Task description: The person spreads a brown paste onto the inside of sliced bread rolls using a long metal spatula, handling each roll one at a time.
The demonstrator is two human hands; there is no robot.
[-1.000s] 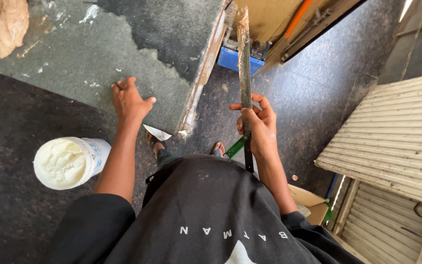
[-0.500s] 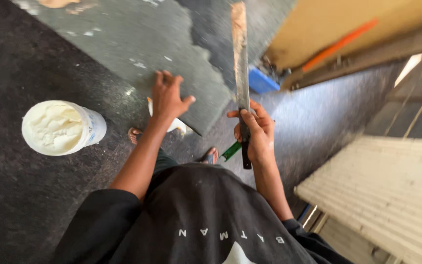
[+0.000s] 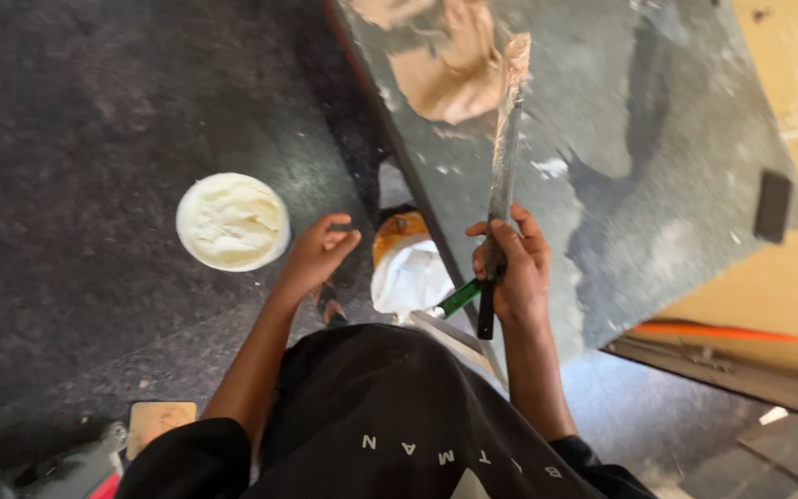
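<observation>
My right hand (image 3: 514,277) grips the dark handle of a long narrow blade (image 3: 505,139) that points up over a grey panel (image 3: 621,185). The same hand also holds a green-handled tool (image 3: 459,298), which sticks out to the left. My left hand (image 3: 316,254) hangs free with loosely spread fingers and holds nothing. It is just right of a round white tub (image 3: 233,222) full of cream paste on the dark floor. A tan smear of paste (image 3: 445,65) lies on the panel near the blade's tip.
A crumpled white bag (image 3: 408,273) with an orange-brown lump above it lies between my hands by the panel's edge. A small dark rectangle (image 3: 773,205) sits on the panel's right edge. An orange rod (image 3: 713,331) lies at right, a small wooden block (image 3: 159,420) at bottom left.
The view has swung, so the panel now fills the upper right. My left hand has come off the panel and dropped toward the tub. My right hand still holds the blade upright.
</observation>
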